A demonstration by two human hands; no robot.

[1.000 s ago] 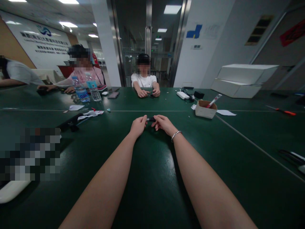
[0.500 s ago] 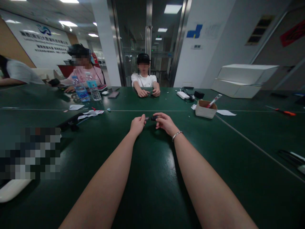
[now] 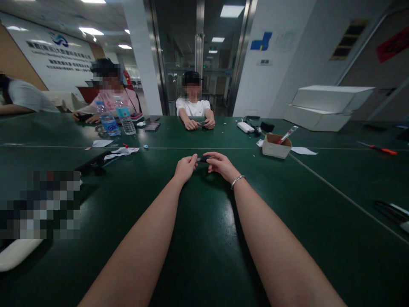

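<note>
Pinching a small silvery piece in the left hand, thumb on top; right hand grips a small black piece in its fingertips. Pieces meet end to end, possibly joined, between the hands above the dark green tabletop. Silver metal bracelet circles the right wrist.

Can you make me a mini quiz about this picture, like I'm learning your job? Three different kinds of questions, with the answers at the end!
1. True or false: a shiny silver metal bracelet circles the wrist of the right hand.
2. Which holds the small black oblong piece?
A) the left hand
B) the right hand
3. Fill in the blank: seen from behind these arms, the small open light-brown cardboard box stands toward the ____ side of the dark green table.

Key: 1 true; 2 B; 3 right
</note>
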